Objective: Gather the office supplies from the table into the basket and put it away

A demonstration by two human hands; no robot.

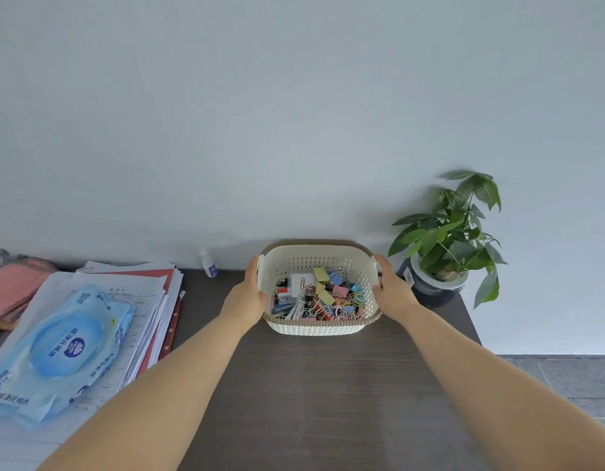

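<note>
Here the white basket [317, 329], full of clips and other office supplies [323, 295], sits at the table's [328, 402] far edge, just left of the potted plant [444, 246]. The left hand [252, 294] and right hand [391, 288] each grip one of its sides, fingers curled over the rim.

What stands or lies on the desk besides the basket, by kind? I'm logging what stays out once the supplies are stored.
Potted plant: 1
Small white bottle: 1
Blue wipes pack: 1
Paper stack: 1
Pink cloth: 1
Total: 5
Both hands, left and right, grip the basket.
</note>
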